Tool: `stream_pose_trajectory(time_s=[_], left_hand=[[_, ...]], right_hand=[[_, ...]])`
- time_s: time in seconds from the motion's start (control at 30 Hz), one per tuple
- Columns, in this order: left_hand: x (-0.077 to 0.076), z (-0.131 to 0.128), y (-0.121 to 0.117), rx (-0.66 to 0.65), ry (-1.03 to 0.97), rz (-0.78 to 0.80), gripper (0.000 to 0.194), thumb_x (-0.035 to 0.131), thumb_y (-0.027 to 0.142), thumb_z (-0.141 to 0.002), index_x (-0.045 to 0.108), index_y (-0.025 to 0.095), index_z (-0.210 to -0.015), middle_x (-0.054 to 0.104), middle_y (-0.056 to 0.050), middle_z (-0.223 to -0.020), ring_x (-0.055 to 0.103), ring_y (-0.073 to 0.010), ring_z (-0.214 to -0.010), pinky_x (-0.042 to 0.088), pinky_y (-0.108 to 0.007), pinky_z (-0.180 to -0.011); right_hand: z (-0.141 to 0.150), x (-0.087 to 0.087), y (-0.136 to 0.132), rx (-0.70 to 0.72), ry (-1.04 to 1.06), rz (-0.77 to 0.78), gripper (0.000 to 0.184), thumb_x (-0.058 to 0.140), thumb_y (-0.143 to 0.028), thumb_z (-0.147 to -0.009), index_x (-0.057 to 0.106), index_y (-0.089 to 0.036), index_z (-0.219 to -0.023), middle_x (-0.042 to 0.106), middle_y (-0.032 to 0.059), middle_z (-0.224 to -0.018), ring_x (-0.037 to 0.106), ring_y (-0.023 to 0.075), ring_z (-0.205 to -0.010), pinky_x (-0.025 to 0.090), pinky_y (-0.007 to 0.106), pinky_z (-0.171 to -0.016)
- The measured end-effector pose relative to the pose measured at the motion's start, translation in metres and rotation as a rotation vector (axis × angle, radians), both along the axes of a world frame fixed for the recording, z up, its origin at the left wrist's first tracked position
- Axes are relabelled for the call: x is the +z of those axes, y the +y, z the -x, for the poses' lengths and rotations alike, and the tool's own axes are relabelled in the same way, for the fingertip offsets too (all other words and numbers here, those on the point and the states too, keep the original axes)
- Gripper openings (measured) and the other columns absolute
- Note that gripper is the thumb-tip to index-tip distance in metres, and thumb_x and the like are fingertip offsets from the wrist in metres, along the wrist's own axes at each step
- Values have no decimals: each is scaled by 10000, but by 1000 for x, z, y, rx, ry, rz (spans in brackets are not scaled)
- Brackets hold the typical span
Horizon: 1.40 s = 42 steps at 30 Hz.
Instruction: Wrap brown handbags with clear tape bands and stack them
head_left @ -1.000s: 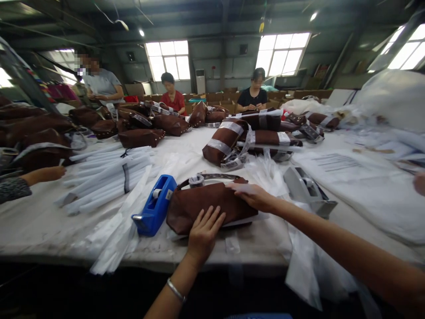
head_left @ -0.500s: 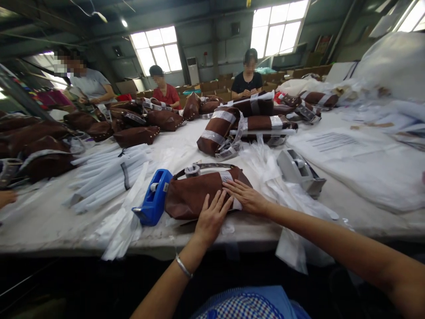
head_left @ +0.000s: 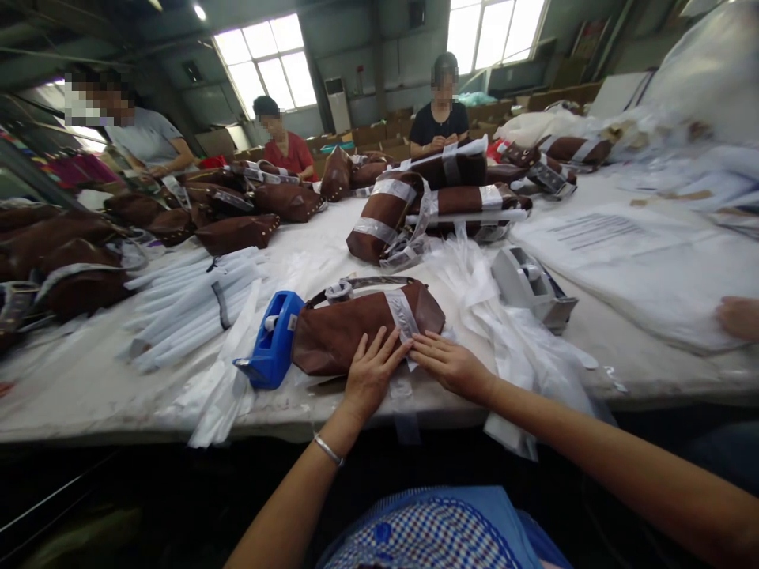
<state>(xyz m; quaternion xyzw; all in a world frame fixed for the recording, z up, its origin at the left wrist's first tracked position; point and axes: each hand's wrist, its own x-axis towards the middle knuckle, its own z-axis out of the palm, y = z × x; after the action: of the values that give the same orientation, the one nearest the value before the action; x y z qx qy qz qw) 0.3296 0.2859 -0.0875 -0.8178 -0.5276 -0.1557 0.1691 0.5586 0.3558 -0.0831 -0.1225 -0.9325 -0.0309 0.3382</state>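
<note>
Handbags in brown (head_left: 86, 292) crowd the far left of the white-covered table (head_left: 71, 399). Next come white rolls (head_left: 190, 308) lying in a loose bundle, then white strips (head_left: 217, 411) draped over the front edge. Just beside them, a blue tape dispenser (head_left: 273, 340) stands close against the left end of the brown handbag (head_left: 329, 328) in front of you, which lies on its side near the table's front edge, its handle (head_left: 379, 280) toward the far side. Your left hand (head_left: 368, 378), a silver bracelet (head_left: 329, 450) at its wrist, rests on the bag's near side with fingers straight and spread, clenching nothing. A band of translucent tape (head_left: 402, 312) crosses the bag toward its right end. Your right hand (head_left: 454, 366) lies flat at the band's near end, fingers extended and ungripping, fingertips almost meeting the left ones. Farther right are more white strips (head_left: 504, 340), a grey tape dispenser (head_left: 525, 288), white packaging sheets (head_left: 622, 269) and another person's hand (head_left: 738, 318).
</note>
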Motion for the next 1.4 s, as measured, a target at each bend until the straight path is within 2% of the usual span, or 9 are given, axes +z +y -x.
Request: stream_pose_trajectory(time_s=[0.17,0.27,0.4,0.57,0.73,0.97,1.13,1.3,1.4], left_hand=[[-5,-2,-1,11,18,-73,590,455,167,-978,316,325,-1530,377,16,-1573,328,-262,-1472,358,-531,-1165],[-9,-3,1,18,-2,-147,538,450,221,-996,353,341,-1511,397,41,-1560,361,-257,-1455,370,-516,-1160],[-13,-3,6,14,-18,-215,475,451,287,-1008,414,345,-1479,411,61,-1554,381,-230,-1443,331,-482,-1191],[-17,-4,10,21,-55,-260,418,478,328,-1002,504,345,-1419,415,71,-1553,395,-208,-1433,218,-467,-1243],[-17,-4,12,15,-120,-286,390,511,345,-990,554,350,-1377,445,83,-1537,413,-204,-1419,147,-458,-1263],[-25,-5,13,18,-234,-287,269,556,333,-971,681,352,-1208,685,79,-1282,565,-181,-1252,157,-453,-1263],[-28,-6,12,33,-216,-268,314,559,352,-972,628,362,-1277,688,66,-1266,563,-191,-1244,244,-451,-1225],[-29,-7,12,46,-296,-224,285,539,306,-984,648,358,-1242,754,41,-1024,648,-174,-989,373,-425,-1129],[-34,-7,12,49,-249,-215,340,520,310,-989,597,350,-1318,750,16,-1067,647,-207,-1028,437,-439,-1063]], right_hand=[[5,39,5,-13,55,123,272,532,-176,-974,667,-200,-1209,761,68,-1086,724,178,-986,538,401,-1030],[27,58,32,-128,23,110,375,517,-258,-993,576,-179,-1355,642,119,-1339,586,240,-1268,454,456,-1116],[62,48,69,-289,-182,145,631,568,-394,-964,406,-98,-1497,358,181,-1569,305,324,-1472,329,539,-1186],[72,22,82,-327,-315,220,632,507,-411,-991,353,-113,-1527,347,157,-1578,320,291,-1470,322,530,-1188],[74,29,80,-327,-320,206,611,503,-405,-990,375,-127,-1519,388,154,-1559,331,302,-1464,318,548,-1182],[97,46,78,-99,-409,220,720,561,-399,-960,260,-156,-1567,260,113,-1622,196,274,-1514,256,515,-1222],[113,53,79,-19,-430,255,758,576,-431,-952,242,-150,-1572,254,127,-1622,178,277,-1518,232,508,-1231],[135,61,77,52,-474,310,778,584,-484,-939,264,-155,-1567,258,132,-1621,216,283,-1509,220,512,-1233],[147,66,71,89,-468,333,800,578,-536,-932,279,-142,-1562,275,153,-1612,214,295,-1508,215,523,-1230]])
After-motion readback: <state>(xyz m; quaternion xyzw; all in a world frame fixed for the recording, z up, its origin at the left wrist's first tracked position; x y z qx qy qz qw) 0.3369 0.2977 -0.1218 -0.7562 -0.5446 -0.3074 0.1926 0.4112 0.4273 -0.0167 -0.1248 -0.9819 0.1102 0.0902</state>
